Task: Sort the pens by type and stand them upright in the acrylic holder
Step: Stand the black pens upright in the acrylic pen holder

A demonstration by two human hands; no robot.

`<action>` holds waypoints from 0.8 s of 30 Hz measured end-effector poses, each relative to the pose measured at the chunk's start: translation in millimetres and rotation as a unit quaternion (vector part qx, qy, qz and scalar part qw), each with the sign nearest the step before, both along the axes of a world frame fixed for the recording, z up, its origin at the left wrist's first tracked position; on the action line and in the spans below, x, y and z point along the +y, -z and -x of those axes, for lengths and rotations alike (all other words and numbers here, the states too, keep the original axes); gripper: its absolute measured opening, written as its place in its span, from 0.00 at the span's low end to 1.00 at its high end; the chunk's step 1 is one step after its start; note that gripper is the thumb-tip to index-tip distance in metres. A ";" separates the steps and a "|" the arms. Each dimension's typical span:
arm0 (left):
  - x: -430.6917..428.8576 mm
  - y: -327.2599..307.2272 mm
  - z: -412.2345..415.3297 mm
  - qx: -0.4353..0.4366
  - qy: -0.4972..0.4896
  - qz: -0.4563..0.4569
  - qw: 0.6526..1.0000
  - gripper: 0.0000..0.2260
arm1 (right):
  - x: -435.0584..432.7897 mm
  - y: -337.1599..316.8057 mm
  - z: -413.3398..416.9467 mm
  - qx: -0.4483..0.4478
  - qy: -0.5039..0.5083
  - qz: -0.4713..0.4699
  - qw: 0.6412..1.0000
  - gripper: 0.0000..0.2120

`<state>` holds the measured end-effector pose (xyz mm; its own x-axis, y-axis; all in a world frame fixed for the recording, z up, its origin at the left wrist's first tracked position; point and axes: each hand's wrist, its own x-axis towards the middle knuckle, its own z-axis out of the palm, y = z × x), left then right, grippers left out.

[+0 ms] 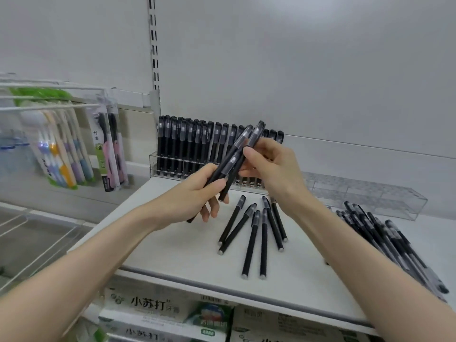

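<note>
My left hand [197, 196] grips a small bundle of black pens [237, 156] that slant up to the right above the white shelf. My right hand [274, 166] pinches the same bundle near the clear caps. Behind the hands stands a clear acrylic holder [154, 164] with a row of black pens upright in it; its right part is hidden by my hands. Several loose black pens [256, 233] lie fanned on the shelf below my hands. A second pile of black pens [385, 240] lies at the right, partly under my right forearm.
A second clear acrylic holder [370, 196] stands at the back right. Packaged toothbrushes [66, 154] hang on hooks at the left. Toothpaste boxes [158, 309] fill the shelf below. The white shelf's front edge [197, 280] runs under my forearms.
</note>
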<state>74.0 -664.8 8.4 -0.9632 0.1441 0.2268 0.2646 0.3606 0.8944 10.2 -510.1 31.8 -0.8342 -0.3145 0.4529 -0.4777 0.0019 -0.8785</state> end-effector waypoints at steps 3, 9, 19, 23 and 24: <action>-20.1 -3.3 16.5 0.014 0.008 -0.022 1.000 0.07 | -17.9 -7.3 9.0 0.004 0.007 0.028 1.000 0.06; -56.2 -0.9 48.2 0.026 0.013 -0.045 0.999 0.07 | -53.5 -14.4 28.3 0.054 0.070 0.089 0.992 0.17; -84.8 26.1 81.8 0.120 0.021 -0.139 0.983 0.06 | -82.1 -12.7 52.0 0.183 0.232 0.001 0.955 0.22; -87.8 32.9 83.0 0.113 0.034 -0.166 0.979 0.04 | -86.2 -13.5 57.2 0.215 0.244 -0.035 0.945 0.21; -88.5 33.7 82.7 0.114 0.032 -0.169 0.978 0.04 | -87.2 -13.8 58.9 0.217 0.244 -0.042 0.944 0.21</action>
